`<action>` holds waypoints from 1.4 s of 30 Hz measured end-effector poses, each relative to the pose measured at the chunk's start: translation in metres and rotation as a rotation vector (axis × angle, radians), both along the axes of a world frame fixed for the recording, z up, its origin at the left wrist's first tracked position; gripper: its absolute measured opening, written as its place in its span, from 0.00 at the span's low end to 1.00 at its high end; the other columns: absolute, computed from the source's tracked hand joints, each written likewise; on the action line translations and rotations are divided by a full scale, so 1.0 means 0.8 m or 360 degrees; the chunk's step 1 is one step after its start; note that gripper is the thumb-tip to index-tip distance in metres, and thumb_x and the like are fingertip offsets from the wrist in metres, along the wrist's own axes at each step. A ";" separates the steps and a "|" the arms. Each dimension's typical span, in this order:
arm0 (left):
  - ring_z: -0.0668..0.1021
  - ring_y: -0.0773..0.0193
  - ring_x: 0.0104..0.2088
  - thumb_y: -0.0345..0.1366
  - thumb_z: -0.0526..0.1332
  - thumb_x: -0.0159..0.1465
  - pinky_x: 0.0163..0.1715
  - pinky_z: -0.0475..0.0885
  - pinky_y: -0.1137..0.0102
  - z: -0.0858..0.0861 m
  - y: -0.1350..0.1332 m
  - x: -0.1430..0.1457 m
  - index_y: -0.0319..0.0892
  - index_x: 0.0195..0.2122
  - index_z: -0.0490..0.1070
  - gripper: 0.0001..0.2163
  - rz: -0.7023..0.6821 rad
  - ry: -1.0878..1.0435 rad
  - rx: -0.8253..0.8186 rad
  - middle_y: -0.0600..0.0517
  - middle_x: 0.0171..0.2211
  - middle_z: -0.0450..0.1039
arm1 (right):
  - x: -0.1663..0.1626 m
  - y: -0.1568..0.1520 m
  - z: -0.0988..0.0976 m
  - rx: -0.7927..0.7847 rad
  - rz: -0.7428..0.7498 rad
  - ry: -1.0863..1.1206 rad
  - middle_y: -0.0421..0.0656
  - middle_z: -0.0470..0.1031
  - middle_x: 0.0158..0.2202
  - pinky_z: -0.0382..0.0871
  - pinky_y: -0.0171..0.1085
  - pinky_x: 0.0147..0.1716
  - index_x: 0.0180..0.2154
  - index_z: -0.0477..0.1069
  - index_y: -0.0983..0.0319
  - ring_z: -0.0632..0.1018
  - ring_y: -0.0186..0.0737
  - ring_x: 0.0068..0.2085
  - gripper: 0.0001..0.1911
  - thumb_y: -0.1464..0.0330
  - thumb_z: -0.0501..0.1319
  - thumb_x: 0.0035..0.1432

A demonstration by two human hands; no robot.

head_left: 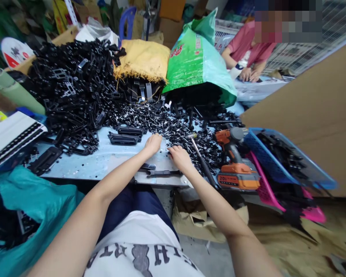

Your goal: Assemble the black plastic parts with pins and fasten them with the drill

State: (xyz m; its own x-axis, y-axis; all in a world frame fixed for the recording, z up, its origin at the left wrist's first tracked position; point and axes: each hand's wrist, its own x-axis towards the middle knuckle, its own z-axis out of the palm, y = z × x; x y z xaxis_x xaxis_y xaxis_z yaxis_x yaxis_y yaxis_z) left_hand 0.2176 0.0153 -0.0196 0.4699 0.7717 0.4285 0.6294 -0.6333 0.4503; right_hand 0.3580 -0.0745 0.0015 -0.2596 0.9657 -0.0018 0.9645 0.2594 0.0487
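My left hand (pixel 153 144) is at the near edge of a heap of small black parts with silvery pins (pixel 158 119). Its fingers are curled together, and anything between them is hidden. Just right of it, my right hand (pixel 181 157) hovers low over the table with bent, closed fingertips; whether they pinch a small part is too small to tell. Left of my hands lie long black plastic housings (pixel 123 138). Below them, by the table's edge, rests a narrow black part (pixel 163 173). A hammer (pixel 202 157) lies right of my right hand.
An orange cordless drill (pixel 233 161) stands right of the hammer, beside a blue basket (pixel 288 154) and a pink basket (pixel 265 192). Black parts (pixel 72 88) pile high at left. Yellow (pixel 145 57) and green (pixel 196 61) sacks stand behind. Across, a person (pixel 252 50) works.
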 end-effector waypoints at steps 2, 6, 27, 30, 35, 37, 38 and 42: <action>0.75 0.65 0.32 0.26 0.51 0.64 0.34 0.69 0.72 0.013 -0.017 -0.043 0.35 0.33 0.71 0.09 0.0068 0.0076 0.0011 0.47 0.30 0.70 | 0.003 0.012 -0.005 -0.0019 0.0064 -0.0005 0.51 0.73 0.35 0.62 0.38 0.37 0.36 0.71 0.64 0.70 0.45 0.39 0.10 0.74 0.51 0.59; 0.75 0.62 0.37 0.28 0.52 0.64 0.39 0.70 0.69 0.036 -0.066 -0.144 0.37 0.38 0.69 0.07 0.0257 0.0086 0.0011 0.47 0.35 0.71 | 0.007 0.017 -0.019 0.0134 0.0055 0.0230 0.49 0.72 0.34 0.64 0.38 0.36 0.33 0.70 0.64 0.72 0.42 0.36 0.09 0.73 0.52 0.57; 0.69 0.57 0.39 0.17 0.47 0.56 0.40 0.69 0.65 0.038 -0.118 -0.194 0.38 0.34 0.70 0.15 0.0062 0.0656 -0.0134 0.45 0.35 0.66 | -0.066 -0.049 -0.028 0.0183 0.0010 0.1301 0.44 0.75 0.32 0.68 0.36 0.34 0.34 0.69 0.61 0.76 0.39 0.32 0.14 0.58 0.52 0.61; 0.69 0.57 0.39 0.18 0.48 0.57 0.39 0.69 0.65 0.040 -0.110 -0.195 0.39 0.33 0.69 0.14 0.0078 0.0651 -0.0184 0.45 0.34 0.66 | -0.068 -0.050 -0.027 0.0234 0.0116 0.1141 0.45 0.75 0.31 0.68 0.36 0.35 0.34 0.69 0.61 0.76 0.39 0.33 0.14 0.60 0.51 0.63; 0.70 0.60 0.37 0.22 0.48 0.61 0.39 0.68 0.67 0.038 -0.105 -0.199 0.39 0.34 0.69 0.12 0.0102 0.0673 -0.0218 0.47 0.34 0.66 | -0.066 -0.052 -0.026 0.0262 0.0359 0.0992 0.45 0.75 0.31 0.68 0.35 0.34 0.34 0.69 0.61 0.76 0.38 0.33 0.12 0.64 0.51 0.63; 0.69 0.60 0.37 0.23 0.48 0.62 0.38 0.68 0.67 0.036 -0.107 -0.197 0.39 0.34 0.69 0.11 0.0177 0.0740 -0.0194 0.47 0.34 0.66 | -0.065 -0.054 -0.027 0.0365 0.0419 0.0939 0.46 0.75 0.31 0.69 0.36 0.34 0.35 0.69 0.62 0.76 0.38 0.32 0.11 0.65 0.51 0.63; 0.69 0.60 0.38 0.24 0.48 0.63 0.38 0.69 0.67 0.034 -0.109 -0.195 0.39 0.34 0.69 0.11 0.0234 0.0755 -0.0169 0.47 0.34 0.66 | -0.065 -0.055 -0.028 0.0418 0.0435 0.0921 0.46 0.75 0.31 0.70 0.36 0.33 0.36 0.69 0.62 0.76 0.39 0.32 0.10 0.65 0.52 0.63; 0.70 0.59 0.38 0.23 0.49 0.62 0.40 0.69 0.66 0.020 -0.120 -0.191 0.37 0.34 0.69 0.10 0.0189 0.0670 0.0020 0.45 0.34 0.67 | -0.065 -0.059 -0.035 0.0544 0.0482 0.0958 0.45 0.76 0.33 0.72 0.36 0.34 0.39 0.69 0.62 0.78 0.39 0.34 0.08 0.67 0.54 0.62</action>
